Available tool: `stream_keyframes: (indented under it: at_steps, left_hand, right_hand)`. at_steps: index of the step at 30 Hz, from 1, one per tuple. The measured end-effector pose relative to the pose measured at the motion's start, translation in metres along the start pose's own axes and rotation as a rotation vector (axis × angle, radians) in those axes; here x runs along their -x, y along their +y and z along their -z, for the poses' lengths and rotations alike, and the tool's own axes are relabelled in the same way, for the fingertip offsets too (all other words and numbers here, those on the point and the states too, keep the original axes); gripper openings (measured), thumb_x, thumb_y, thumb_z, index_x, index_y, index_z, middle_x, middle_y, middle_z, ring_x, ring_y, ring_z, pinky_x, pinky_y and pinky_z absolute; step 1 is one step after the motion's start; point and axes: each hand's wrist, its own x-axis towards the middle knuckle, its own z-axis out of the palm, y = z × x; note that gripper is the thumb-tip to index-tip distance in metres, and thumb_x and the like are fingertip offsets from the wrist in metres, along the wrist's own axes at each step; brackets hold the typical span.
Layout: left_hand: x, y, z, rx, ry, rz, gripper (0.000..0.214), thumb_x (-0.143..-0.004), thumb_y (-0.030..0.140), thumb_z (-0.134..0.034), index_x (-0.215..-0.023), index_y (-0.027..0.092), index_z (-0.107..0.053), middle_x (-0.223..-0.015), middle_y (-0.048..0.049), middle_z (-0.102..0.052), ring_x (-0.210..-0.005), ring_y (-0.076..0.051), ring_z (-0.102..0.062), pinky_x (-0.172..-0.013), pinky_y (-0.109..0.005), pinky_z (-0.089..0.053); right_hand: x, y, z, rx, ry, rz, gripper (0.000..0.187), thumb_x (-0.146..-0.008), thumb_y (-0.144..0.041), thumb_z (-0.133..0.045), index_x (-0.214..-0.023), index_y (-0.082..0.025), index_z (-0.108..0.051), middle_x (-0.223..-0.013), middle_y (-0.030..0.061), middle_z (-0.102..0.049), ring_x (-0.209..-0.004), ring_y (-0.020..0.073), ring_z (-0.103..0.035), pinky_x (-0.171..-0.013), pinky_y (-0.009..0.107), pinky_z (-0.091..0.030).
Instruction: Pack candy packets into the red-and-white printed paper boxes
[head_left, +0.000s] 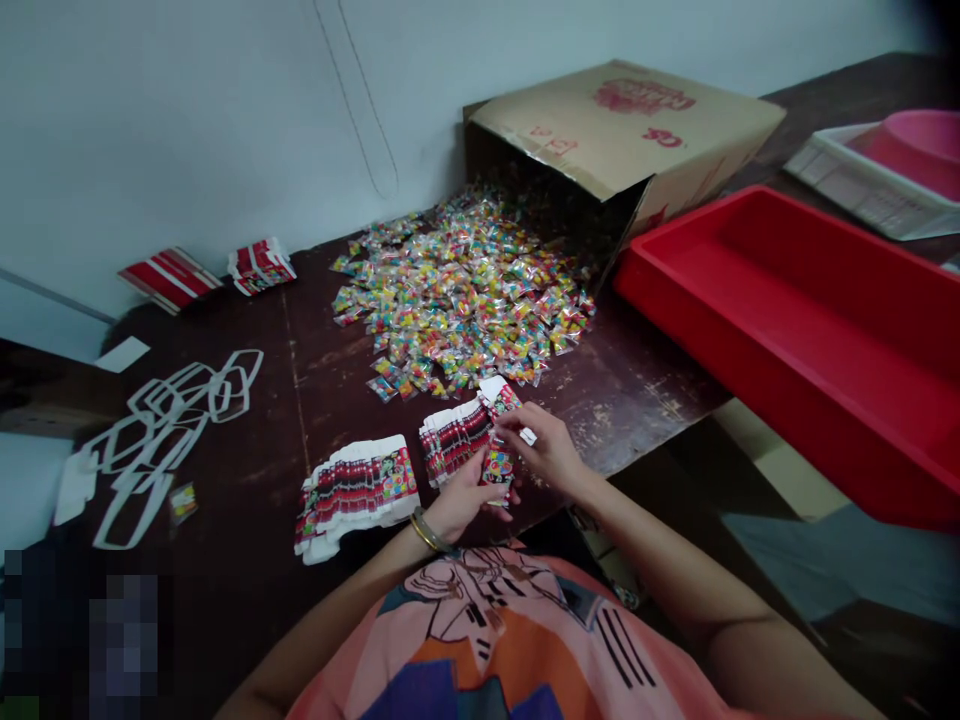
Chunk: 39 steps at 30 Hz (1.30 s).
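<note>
My left hand [463,498], with bangles at the wrist, grips a small printed carton [498,462] close to the table's front edge. The fingers of my right hand [553,450] are pinched at the carton's upper end, where a small white flap shows beside them. What lies under those fingertips is hidden. Just left of the hands is a row of overlapping flat cartons [453,440], and a larger fanned row of cartons [360,488] lies farther left. Beyond the hands spreads a heap of small clear packets [465,295] with brightly coloured pieces inside.
An open cardboard box [630,125] lies on its side behind the heap. A large red tray [787,300] juts over the table's right edge. White loop bands [172,430] and a single packet [182,502] lie left. Banded carton bundles [261,265] stand by the wall.
</note>
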Motion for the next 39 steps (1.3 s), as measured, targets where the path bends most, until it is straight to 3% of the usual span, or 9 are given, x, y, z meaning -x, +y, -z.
stream_keyframes:
  at_steps: [4,12,15,19,23,28,32,36,39]
  left_hand:
    - [-0.001,-0.009,-0.007,-0.021,0.05,-0.013,0.067,-0.073,0.024,-0.067,-0.133,0.023,-0.038,-0.093,-0.0057,-0.062,-0.071,-0.015,-0.061,-0.048,-0.02,-0.048]
    - [-0.003,-0.012,-0.004,-0.132,0.221,-0.056,0.055,-0.078,0.05,-0.063,-0.123,0.021,-0.05,-0.083,-0.003,-0.061,-0.068,-0.016,-0.058,-0.047,-0.023,-0.045]
    - [-0.002,-0.013,-0.003,-0.131,0.23,-0.063,0.056,-0.08,0.062,-0.053,-0.116,0.02,-0.058,-0.079,-0.0052,-0.064,-0.063,-0.018,-0.059,-0.046,-0.025,-0.044]
    - [-0.003,-0.009,-0.002,-0.122,0.232,-0.078,0.06,-0.08,0.066,-0.048,-0.107,0.015,-0.065,-0.077,-0.0085,-0.067,-0.06,-0.02,-0.059,-0.044,-0.028,-0.043]
    - [-0.006,-0.006,0.003,-0.055,0.218,-0.06,0.056,-0.082,0.062,-0.048,-0.102,0.012,-0.067,-0.079,-0.0096,-0.068,-0.062,-0.02,-0.06,-0.044,-0.026,-0.042]
    - [-0.003,0.0,0.008,-0.262,0.166,-0.145,0.035,-0.08,0.039,-0.055,-0.103,0.016,-0.068,-0.093,-0.0074,-0.069,-0.08,-0.022,-0.06,-0.054,-0.025,-0.046]
    - [-0.003,0.004,0.009,-0.468,0.114,-0.237,0.027,-0.073,0.025,-0.062,-0.097,0.017,-0.071,-0.098,-0.0059,-0.069,-0.093,-0.023,-0.059,-0.076,-0.029,-0.047]
    - [-0.007,0.0,0.012,-0.201,0.177,-0.083,0.028,-0.073,0.03,-0.056,-0.091,0.015,-0.071,-0.083,-0.0057,-0.068,-0.078,-0.02,-0.059,-0.064,-0.029,-0.048]
    - [-0.008,-0.003,0.015,-0.062,0.122,-0.054,0.031,-0.074,0.035,-0.056,-0.092,0.014,-0.07,-0.083,-0.0068,-0.067,-0.076,-0.02,-0.058,-0.06,-0.028,-0.049]
  right_hand:
    - [0.002,0.001,-0.005,-0.086,0.101,-0.124,0.024,-0.089,-0.035,-0.055,-0.108,-0.021,-0.062,-0.093,0.0046,-0.065,-0.079,0.0169,-0.06,-0.075,0.029,-0.048]
    - [0.006,0.011,0.005,0.153,-0.225,-0.006,0.02,-0.087,-0.038,-0.061,-0.082,-0.022,-0.071,-0.085,0.005,-0.062,-0.085,0.0189,-0.053,-0.082,0.035,-0.041]
    - [0.011,0.009,0.005,0.128,-0.123,-0.011,0.018,-0.084,-0.039,-0.064,-0.082,-0.023,-0.071,-0.105,0.0071,-0.059,-0.103,0.0228,-0.051,-0.093,0.041,-0.039]
    - [0.023,0.002,0.002,-0.041,-0.219,0.006,0.028,-0.093,-0.037,-0.05,-0.083,-0.023,-0.072,-0.126,0.0069,-0.053,-0.119,0.0241,-0.046,-0.104,0.042,-0.032]
    - [0.034,0.007,-0.006,-0.475,-0.071,-0.36,0.029,-0.089,-0.04,-0.053,-0.112,-0.025,-0.063,-0.106,0.0059,-0.06,-0.077,0.0144,-0.059,-0.071,0.028,-0.05]
    - [0.032,0.018,-0.015,-0.954,-0.309,-0.701,0.035,-0.068,-0.029,-0.072,-0.101,-0.02,-0.064,-0.084,0.0012,-0.064,-0.056,0.0077,-0.052,-0.053,0.021,-0.046]
    - [0.029,0.012,-0.012,-0.682,-0.289,-0.514,0.025,-0.069,-0.023,-0.072,-0.093,-0.019,-0.068,-0.083,0.0016,-0.064,-0.067,0.0121,-0.058,-0.06,0.025,-0.05]
    - [0.028,-0.007,-0.001,-0.255,-0.291,-0.068,0.02,-0.086,-0.026,-0.06,-0.101,-0.022,-0.072,-0.1,0.0064,-0.064,-0.093,0.0174,-0.059,-0.085,0.032,-0.047]
    - [0.025,-0.014,0.005,-0.207,-0.295,-0.023,0.024,-0.09,-0.031,-0.056,-0.107,-0.023,-0.071,-0.103,0.0075,-0.064,-0.094,0.0176,-0.06,-0.085,0.032,-0.047]
